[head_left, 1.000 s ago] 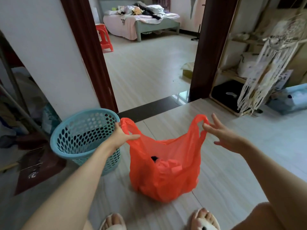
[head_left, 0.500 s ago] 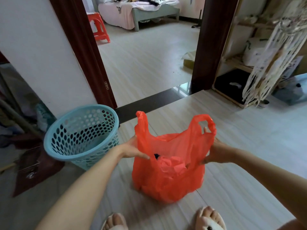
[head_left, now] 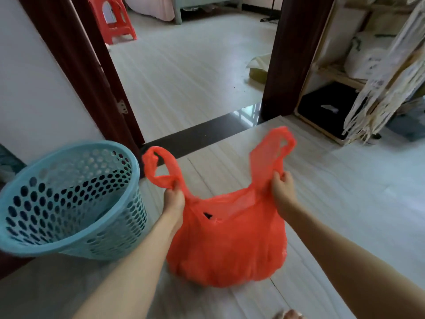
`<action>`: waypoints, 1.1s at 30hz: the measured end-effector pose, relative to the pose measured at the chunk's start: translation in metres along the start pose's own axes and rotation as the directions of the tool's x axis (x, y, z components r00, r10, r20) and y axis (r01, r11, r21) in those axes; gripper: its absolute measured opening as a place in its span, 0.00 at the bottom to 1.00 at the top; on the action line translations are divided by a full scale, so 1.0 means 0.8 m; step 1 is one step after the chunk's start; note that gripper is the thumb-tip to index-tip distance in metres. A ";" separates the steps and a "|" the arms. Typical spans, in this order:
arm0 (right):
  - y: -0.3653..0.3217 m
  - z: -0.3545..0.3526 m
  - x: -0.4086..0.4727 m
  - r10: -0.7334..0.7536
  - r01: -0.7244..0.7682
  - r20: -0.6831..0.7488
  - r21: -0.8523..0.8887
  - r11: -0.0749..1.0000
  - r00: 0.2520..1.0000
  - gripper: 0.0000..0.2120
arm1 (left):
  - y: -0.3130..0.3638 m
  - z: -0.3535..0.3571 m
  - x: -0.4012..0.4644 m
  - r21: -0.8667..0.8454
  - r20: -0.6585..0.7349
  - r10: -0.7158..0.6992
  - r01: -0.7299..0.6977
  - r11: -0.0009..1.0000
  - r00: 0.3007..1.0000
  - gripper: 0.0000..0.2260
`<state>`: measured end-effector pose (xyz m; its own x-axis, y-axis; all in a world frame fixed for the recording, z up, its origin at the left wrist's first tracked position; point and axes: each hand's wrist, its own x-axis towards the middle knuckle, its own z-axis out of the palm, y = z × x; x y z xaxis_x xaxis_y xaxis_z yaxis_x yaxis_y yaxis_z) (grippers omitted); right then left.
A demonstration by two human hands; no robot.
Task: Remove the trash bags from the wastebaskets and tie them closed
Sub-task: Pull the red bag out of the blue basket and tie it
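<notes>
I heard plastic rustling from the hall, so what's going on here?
A person is closing up a red trash bag that sits on the floor beside a blue wastebasket. The left hand grips the base of one handle loop, the right hand the other. The handles are not yet tied.

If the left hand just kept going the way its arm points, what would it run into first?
Probably the red plastic trash bag's left handle loop, which the left hand already grips at its base. Beyond that, bare floor toward the dark threshold strip, though depth is hard to judge.

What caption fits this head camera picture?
Both hands, left and right, grip the red trash bag's handles beside a blue wastebasket.
</notes>
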<state>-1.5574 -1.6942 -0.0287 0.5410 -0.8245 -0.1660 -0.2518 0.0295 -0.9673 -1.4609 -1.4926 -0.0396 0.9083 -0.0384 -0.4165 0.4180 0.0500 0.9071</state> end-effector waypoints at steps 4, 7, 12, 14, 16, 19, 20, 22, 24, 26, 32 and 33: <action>0.027 -0.038 0.032 0.119 -0.182 0.152 0.518 0.835 0.981 0.15 | -0.010 0.005 0.011 -0.272 0.059 -0.102 0.115 0.955 0.993 0.16; 0.031 -0.067 0.031 0.154 -0.317 0.472 0.287 0.904 0.868 0.23 | -0.005 0.002 0.018 -0.324 0.245 -0.128 0.206 0.923 0.961 0.08; 0.031 -0.091 0.022 0.276 -0.217 0.712 -0.175 0.960 0.646 0.34 | 0.000 -0.023 -0.001 0.124 0.532 -0.195 0.152 0.981 0.824 0.15; 0.023 -0.079 0.018 0.217 -0.124 0.717 -0.180 0.976 0.662 0.25 | -0.001 -0.032 -0.010 0.392 0.594 -0.251 -0.003 0.920 0.764 0.21; 0.018 -0.060 0.013 0.098 0.072 0.670 -0.222 0.972 0.736 0.17 | -0.006 -0.036 -0.014 0.548 0.597 -0.228 -0.183 0.816 0.769 0.18; 0.027 -0.037 0.016 -0.035 0.209 0.495 -0.300 0.931 0.868 0.05 | -0.019 -0.031 -0.013 0.437 0.478 -0.008 -0.229 0.870 0.879 0.08; 0.028 -0.033 0.015 -0.031 0.138 0.418 -0.229 0.963 0.908 0.01 | -0.021 -0.026 -0.012 0.314 0.411 0.016 -0.159 0.936 0.911 0.07; 0.034 -0.028 0.015 0.050 -0.053 0.274 0.001 0.999 0.961 0.04 | -0.025 -0.013 -0.006 0.061 0.249 -0.010 -0.006 0.998 0.968 0.08; 0.042 -0.029 0.020 0.177 -0.194 0.124 0.140 0.971 0.976 0.10 | -0.026 -0.001 -0.004 -0.155 0.171 -0.099 0.126 0.980 0.980 0.10; 0.053 -0.034 0.024 0.295 -0.296 0.042 0.253 0.921 0.955 0.16 | -0.024 0.008 -0.005 -0.312 0.210 -0.194 0.253 0.916 0.958 0.19; 0.051 -0.032 0.031 0.381 -0.381 0.126 0.575 0.724 0.916 0.15 | -0.015 0.039 -0.016 -0.468 0.259 -0.295 0.387 0.795 0.920 0.15; 0.044 -0.027 0.029 0.364 -0.368 0.126 0.571 0.734 0.923 0.13 | -0.015 0.043 -0.016 -0.435 0.216 -0.302 0.368 0.822 0.929 0.15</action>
<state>-1.5715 -1.7244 -0.0625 0.5083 -0.6790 -0.5297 0.0740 0.6473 -0.7587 -1.4782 -1.5270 -0.0431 0.7141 -0.2661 -0.6475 0.6843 0.4606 0.5653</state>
